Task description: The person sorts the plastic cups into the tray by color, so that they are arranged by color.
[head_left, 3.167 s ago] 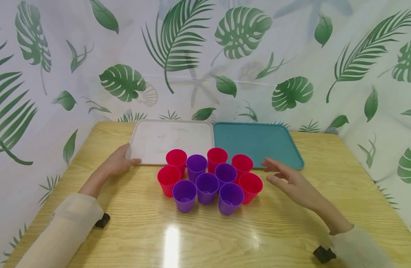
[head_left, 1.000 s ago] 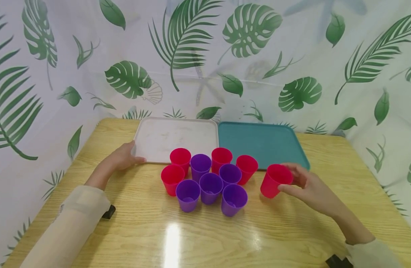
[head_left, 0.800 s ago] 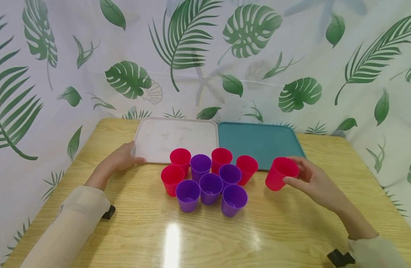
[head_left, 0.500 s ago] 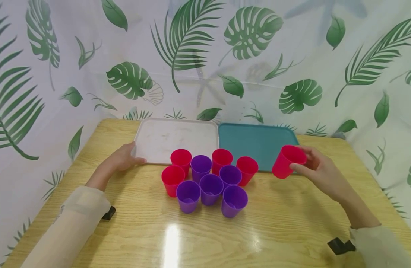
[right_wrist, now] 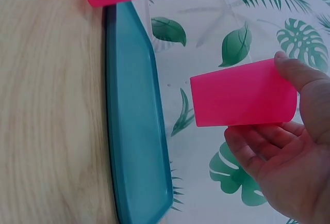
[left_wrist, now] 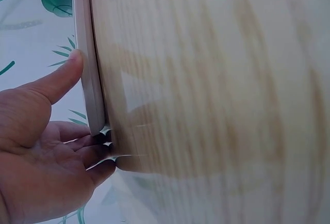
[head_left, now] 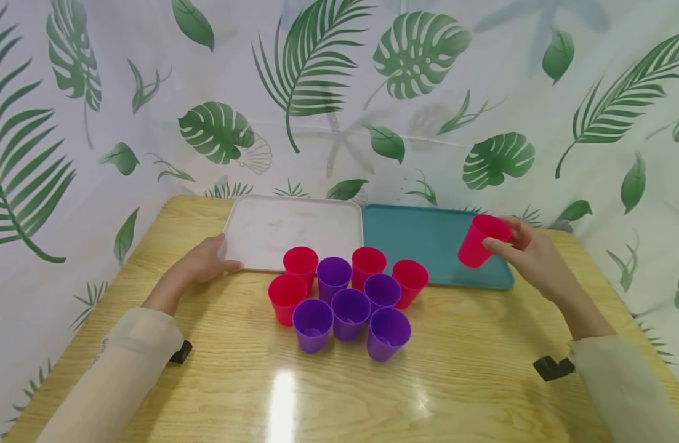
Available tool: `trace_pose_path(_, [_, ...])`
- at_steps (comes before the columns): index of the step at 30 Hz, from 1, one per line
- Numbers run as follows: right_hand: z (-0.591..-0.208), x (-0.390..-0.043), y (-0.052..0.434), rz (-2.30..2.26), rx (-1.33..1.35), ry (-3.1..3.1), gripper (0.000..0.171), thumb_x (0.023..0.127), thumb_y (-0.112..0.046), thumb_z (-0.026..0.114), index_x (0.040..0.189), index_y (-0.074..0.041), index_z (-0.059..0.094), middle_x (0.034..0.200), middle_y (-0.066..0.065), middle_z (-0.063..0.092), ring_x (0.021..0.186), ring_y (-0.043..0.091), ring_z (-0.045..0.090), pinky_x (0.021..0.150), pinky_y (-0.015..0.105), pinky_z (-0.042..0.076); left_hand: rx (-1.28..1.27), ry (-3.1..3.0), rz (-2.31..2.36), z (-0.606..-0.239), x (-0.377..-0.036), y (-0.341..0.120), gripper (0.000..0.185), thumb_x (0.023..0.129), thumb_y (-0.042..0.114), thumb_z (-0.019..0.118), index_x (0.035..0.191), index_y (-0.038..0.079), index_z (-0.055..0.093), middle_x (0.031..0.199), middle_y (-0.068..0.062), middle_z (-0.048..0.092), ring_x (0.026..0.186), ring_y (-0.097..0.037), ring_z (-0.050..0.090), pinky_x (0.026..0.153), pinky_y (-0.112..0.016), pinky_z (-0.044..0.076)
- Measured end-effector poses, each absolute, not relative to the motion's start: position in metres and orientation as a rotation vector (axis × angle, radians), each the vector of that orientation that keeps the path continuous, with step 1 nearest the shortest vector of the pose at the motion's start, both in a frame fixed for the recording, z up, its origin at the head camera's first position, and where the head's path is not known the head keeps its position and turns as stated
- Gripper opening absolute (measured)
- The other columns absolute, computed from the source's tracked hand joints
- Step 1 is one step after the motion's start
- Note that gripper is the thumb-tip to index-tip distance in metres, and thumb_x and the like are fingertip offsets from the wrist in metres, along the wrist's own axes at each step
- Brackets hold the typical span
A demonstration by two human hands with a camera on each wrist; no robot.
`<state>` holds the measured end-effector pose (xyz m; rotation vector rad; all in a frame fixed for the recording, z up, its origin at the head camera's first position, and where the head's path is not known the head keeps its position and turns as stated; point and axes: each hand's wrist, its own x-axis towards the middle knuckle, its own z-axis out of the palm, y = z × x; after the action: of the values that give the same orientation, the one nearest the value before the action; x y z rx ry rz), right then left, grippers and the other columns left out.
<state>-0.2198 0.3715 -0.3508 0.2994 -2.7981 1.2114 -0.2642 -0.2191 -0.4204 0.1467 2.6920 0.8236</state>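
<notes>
My right hand (head_left: 538, 257) holds a red plastic cup (head_left: 482, 241) between thumb and fingers, tilted, above the right part of the teal tray (head_left: 411, 243). In the right wrist view that red cup (right_wrist: 242, 96) is seen from the side, apart from the teal tray (right_wrist: 138, 115). At the near left corner of the white tray (head_left: 295, 231), my left hand (head_left: 206, 259) grips the edge. The left wrist view shows its thumb (left_wrist: 64, 77) against the white tray rim (left_wrist: 88, 59) and its fingers round the corner.
Several red cups (head_left: 287, 298) and several purple cups (head_left: 388, 332) stand upright in a close group on the wooden table (head_left: 217, 381), just in front of both trays. A leaf-print cloth (head_left: 339, 80) hangs behind the table and at its sides.
My right hand has taken a red cup from the group's right end, lifted it, and carried it right and away over the teal tray. The left hand stays at the white tray.
</notes>
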Motion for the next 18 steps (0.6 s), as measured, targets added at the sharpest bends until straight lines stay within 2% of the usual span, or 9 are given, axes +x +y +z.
trace_pose_path(6, [-0.346,-0.240,0.375,1.170,0.199,-2.826,0.069,0.101,-0.041,0.066,0.156,-0.007,0.040,0.110,0.004,0.067,0.097,0.012,0.061,0.077,0.016,0.050,0.151,2.695,0.823,-0.421,-0.264,-0.221,0.093,0.101,0.031,0.068,0.155,-0.019,0.012,0.159,-0.042,0.017,0.150,-0.053,0.017,0.124,-0.059,0.015])
trace_pose_path(13, [-0.344,-0.262,0.377,1.186,0.147,-2.814,0.073,0.101,-0.045,0.065,0.155,-0.004,0.039,0.108,-0.013,0.065,0.098,0.004,0.060,0.080,0.012,0.048,0.160,2.691,0.832,-0.422,-0.264,-0.221,0.095,0.100,0.032,0.069,0.155,-0.020,0.012,0.159,-0.042,0.017,0.150,-0.053,0.017,0.124,-0.059,0.016])
trace_pose_path(18, [-0.345,-0.277,0.377,1.240,0.135,-2.763,0.070,0.100,-0.043,0.066,0.151,-0.001,0.042,0.101,-0.019,0.064,0.096,0.006,0.062,0.079,0.011,0.049,0.145,2.681,0.837,-0.422,-0.265,-0.222,0.095,0.101,0.032,0.069,0.155,-0.020,0.011,0.160,-0.042,0.016,0.150,-0.053,0.016,0.124,-0.059,0.015])
